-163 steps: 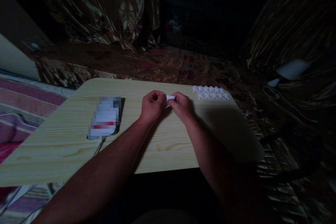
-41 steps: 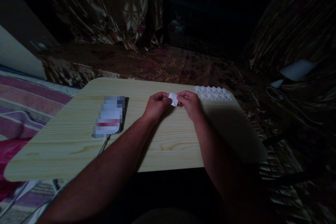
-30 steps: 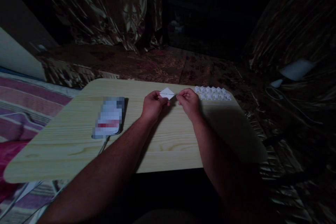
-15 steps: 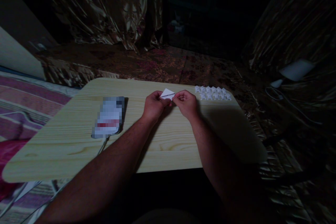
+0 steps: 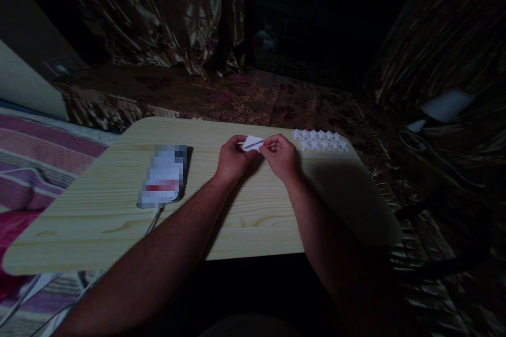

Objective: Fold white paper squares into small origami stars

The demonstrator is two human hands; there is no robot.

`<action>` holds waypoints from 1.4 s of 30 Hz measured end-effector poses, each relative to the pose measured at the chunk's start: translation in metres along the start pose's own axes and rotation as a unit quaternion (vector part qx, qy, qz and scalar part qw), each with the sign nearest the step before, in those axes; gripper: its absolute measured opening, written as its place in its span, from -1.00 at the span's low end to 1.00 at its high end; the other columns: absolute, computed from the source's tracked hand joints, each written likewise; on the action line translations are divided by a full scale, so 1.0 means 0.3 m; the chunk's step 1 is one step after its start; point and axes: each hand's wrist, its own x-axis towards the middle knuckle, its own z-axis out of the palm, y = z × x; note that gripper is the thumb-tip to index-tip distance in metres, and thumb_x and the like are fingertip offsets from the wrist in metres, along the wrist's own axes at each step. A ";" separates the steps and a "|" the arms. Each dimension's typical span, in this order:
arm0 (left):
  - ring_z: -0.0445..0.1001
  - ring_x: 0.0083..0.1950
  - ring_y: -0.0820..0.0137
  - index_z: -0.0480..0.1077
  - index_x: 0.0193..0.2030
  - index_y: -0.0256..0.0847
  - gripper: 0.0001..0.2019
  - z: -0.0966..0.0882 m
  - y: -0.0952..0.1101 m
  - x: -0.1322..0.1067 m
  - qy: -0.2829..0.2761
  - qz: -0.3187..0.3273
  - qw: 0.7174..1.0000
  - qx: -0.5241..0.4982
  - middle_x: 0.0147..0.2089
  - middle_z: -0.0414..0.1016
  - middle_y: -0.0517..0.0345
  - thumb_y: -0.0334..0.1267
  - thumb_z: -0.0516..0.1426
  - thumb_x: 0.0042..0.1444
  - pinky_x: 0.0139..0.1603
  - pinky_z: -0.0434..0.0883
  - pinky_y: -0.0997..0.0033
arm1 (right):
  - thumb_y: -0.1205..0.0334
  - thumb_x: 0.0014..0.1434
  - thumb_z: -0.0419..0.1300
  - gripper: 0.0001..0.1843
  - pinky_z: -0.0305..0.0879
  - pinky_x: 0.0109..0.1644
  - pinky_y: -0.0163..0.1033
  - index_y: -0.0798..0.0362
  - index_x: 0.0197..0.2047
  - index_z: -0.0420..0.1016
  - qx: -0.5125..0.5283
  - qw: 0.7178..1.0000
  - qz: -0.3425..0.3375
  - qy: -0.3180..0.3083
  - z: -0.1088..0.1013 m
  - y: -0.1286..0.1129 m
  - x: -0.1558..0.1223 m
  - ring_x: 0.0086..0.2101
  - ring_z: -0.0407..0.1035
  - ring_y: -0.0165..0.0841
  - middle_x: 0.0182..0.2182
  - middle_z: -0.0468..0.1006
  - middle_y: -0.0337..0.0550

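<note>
A small piece of folded white paper (image 5: pixel 252 142) is held between my two hands above the far middle of the wooden table (image 5: pixel 253 221). A dark slanting line crosses its face. My left hand (image 5: pixel 232 157) pinches it from the left, thumb along the near edge. The fingers of my right hand (image 5: pixel 280 154) are closed on its right corner. Just right of that hand, several small white folded paper pieces (image 5: pixel 314 135) with pointed corners lie in two rows on the table.
A phone (image 5: pixel 164 176), its screen blurred, lies on the left of the table with a cable (image 5: pixel 155 219) running from its near end. A striped cover (image 5: pixel 27 142) spreads at the left. Curtains hang behind, and a white lamp (image 5: pixel 446 105) stands at the right.
The paper has tilted and turned slightly in my fingers, and its top corner sits a little lower and more to the right. Both hands stay in nearly the same place.
</note>
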 end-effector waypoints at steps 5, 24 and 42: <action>0.38 -0.55 0.50 0.32 0.05 -0.22 -0.36 0.006 0.017 -0.011 -0.026 0.007 0.999 -0.024 -0.44 0.47 0.20 -0.33 0.32 -0.28 -0.53 0.31 0.54 | 0.29 -0.06 0.23 -0.86 0.30 -0.37 -0.36 0.06 -0.38 0.36 0.004 1.000 -0.003 -0.008 -0.002 0.000 -0.002 -0.48 0.33 -0.47 -0.51 0.43 -0.30; 0.39 -0.55 0.48 0.38 0.00 -0.25 -0.50 0.006 0.023 -0.012 -0.019 0.011 0.999 -0.035 -0.43 0.48 0.15 -0.37 0.22 -0.19 -0.53 0.31 0.53 | 0.33 0.03 0.15 -0.90 0.37 -0.29 -0.31 0.02 -0.36 0.48 -0.001 0.996 -0.046 -0.077 -0.015 0.013 -0.004 -0.34 0.40 -0.41 -0.35 0.51 -0.22; 0.41 -0.55 0.48 0.37 -0.05 -0.31 -0.51 0.012 0.052 -0.022 -0.038 -0.026 0.995 -0.088 -0.37 0.52 0.07 -0.34 0.25 -0.22 -0.51 0.34 0.49 | 0.37 -0.03 0.16 -0.91 0.39 -0.21 -0.27 0.05 -0.44 0.49 -0.025 0.994 -0.057 -0.090 -0.031 -0.016 -0.006 -0.29 0.41 -0.38 -0.34 0.50 -0.18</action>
